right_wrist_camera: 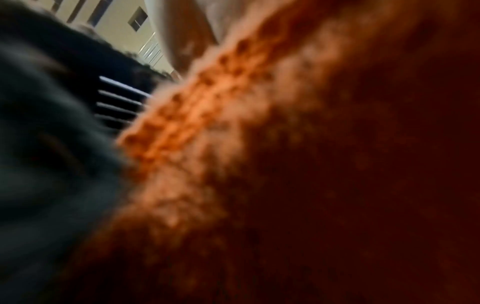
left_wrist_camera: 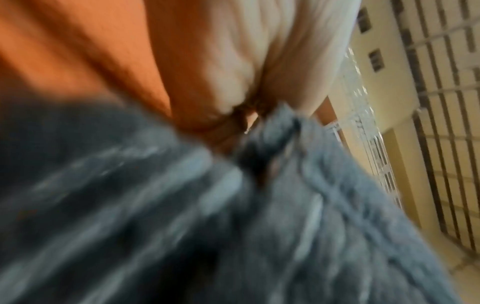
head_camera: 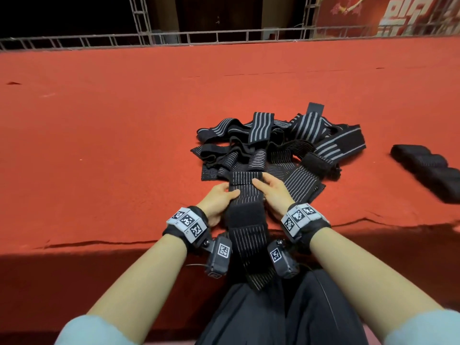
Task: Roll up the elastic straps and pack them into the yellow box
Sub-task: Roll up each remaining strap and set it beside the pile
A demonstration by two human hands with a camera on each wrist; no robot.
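**A:** Big red felt-covered desk (head_camera: 124,125) here, metal truss (head_camera: 189,37) along the far edge and a red banner (head_camera: 388,16) up in the right corner. What do I have in my hands?

**B:** One long black strap (head_camera: 245,192) with thin white lines. It runs from the heap of loose straps (head_camera: 281,148) in the middle of the desk, over the near edge and down onto your lap. My left hand (head_camera: 219,199) grips its left edge with the thumb on top; my right hand (head_camera: 272,188) holds the right edge, fingers curled over it. A plain black fuzzy patch sits on the strap between the wrists.

**A:** Wrist cams any use?

**B:** Both blurry. Left one shows striped fabric bunched under my fingers (left_wrist_camera: 233,82); right one is mostly red felt with dark strap at the left.

**A:** Any finished ones?

**B:** A row of rolled straps (head_camera: 428,168) lies well apart, at the right edge.
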